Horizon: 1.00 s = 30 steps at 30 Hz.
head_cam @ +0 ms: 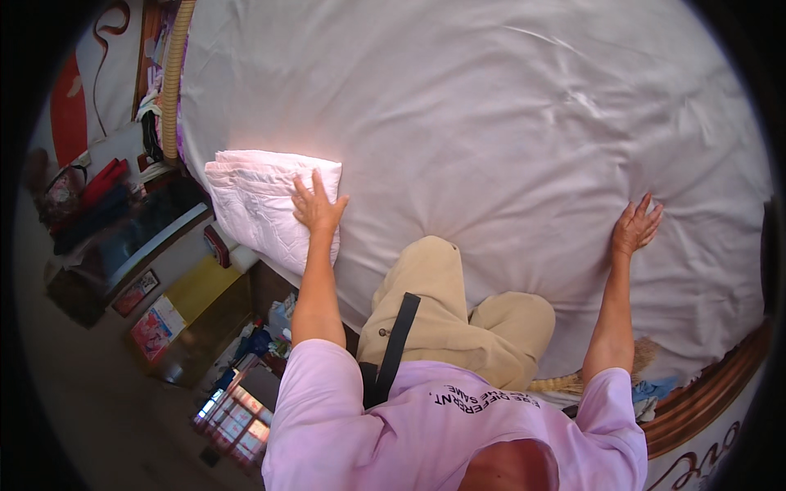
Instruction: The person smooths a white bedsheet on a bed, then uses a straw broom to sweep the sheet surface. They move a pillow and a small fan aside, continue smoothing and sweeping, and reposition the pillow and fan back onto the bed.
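My left hand (pixel 318 205) lies palm down with spread fingers on the right side of a folded pale pink quilt (pixel 258 208). The quilt sits in layers near the left edge of the bed, brightly lit along its top. Far to the right, my right hand (pixel 637 228) touches the wrinkled light grey bed sheet (pixel 485 153), its fingers slightly apart and nothing seen in it. Creases run across the sheet around that hand. Both my knees, in tan trousers (pixel 424 276), press on the sheet between the two hands.
A hand broom (pixel 643 359) and blue cloth (pixel 654 389) lie by the carved wooden bed edge (pixel 712 390) at lower right. A curved tan rail (pixel 176 80) borders the upper left. Beyond the bed's left side stand a yellow-topped cabinet (pixel 206 282) and piled clothes (pixel 92 196).
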### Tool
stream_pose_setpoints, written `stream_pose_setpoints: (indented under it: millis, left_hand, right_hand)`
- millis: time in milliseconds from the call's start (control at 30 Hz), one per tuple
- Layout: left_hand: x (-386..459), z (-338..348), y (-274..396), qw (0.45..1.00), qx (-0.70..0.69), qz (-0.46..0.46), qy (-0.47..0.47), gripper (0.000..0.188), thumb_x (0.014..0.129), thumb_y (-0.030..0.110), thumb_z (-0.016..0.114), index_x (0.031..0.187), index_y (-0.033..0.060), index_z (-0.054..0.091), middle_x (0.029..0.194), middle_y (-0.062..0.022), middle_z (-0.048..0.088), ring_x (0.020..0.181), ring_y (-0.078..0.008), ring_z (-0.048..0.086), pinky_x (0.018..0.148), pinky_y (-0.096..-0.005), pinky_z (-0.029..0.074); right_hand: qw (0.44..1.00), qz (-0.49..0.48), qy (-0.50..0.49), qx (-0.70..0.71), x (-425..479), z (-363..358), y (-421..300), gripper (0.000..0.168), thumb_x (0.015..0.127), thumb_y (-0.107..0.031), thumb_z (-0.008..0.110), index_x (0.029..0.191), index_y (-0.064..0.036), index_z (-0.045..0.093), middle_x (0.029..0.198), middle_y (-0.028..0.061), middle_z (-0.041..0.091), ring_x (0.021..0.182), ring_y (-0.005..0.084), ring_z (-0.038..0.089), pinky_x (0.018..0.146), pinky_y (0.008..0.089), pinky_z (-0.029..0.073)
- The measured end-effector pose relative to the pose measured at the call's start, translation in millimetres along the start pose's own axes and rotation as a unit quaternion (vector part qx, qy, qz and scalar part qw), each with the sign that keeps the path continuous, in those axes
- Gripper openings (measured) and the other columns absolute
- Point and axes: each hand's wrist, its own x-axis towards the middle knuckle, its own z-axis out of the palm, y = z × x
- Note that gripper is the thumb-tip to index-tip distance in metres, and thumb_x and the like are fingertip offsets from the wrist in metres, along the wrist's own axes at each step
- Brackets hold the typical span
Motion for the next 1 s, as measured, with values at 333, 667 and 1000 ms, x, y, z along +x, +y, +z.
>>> stream_pose_setpoints:
  millis: [333, 667, 1000]
  left_hand:
    - [60.4, 21.7, -16.8, 0.994, 0.068, 0.066, 0.059, 0.037, 0.067, 0.023, 0.067, 0.099, 0.0176, 0.051, 0.105, -0.0145, 0.047, 0.084, -0.0374, 0.055, 0.072, -0.0436, 0.046]
    - [2.8, -149.1, -81.3, 0.915, -0.275, 0.168, 0.243, 0.028, 0.063, 0.006, 0.058, 0.089, 0.002, 0.048, 0.089, -0.0143, 0.049, 0.085, -0.0288, 0.048, 0.08, -0.0343, 0.038]
    - [-211.9, -159.4, 271.3, 0.721, -0.446, 0.527, 0.048, 0.024, 0.065, 0.002, 0.054, 0.088, 0.0033, 0.05, 0.086, -0.0124, 0.046, 0.084, -0.031, 0.046, 0.077, -0.041, 0.037]
  right_hand:
    - [0.999, -0.008, -0.03, -0.013, 3.9, -1.0, 6.8, 0.05, 0.085, -0.043, 0.042, 0.132, -0.03, 0.032, 0.141, 0.0112, 0.018, 0.128, 0.0335, 0.019, 0.101, 0.0483, 0.017]
    - [0.987, -0.008, -0.135, 0.085, 16.0, -31.1, -6.4, 0.051, 0.082, -0.032, 0.048, 0.13, -0.02, 0.037, 0.136, 0.0166, 0.027, 0.124, 0.0361, 0.025, 0.102, 0.041, 0.021]
    - [0.484, 0.279, -0.276, 0.782, -6.0, -125.2, -130.5, 0.049, 0.088, -0.037, 0.045, 0.124, -0.004, 0.042, 0.118, 0.0068, 0.048, 0.105, 0.0183, 0.047, 0.095, 0.0335, 0.033]
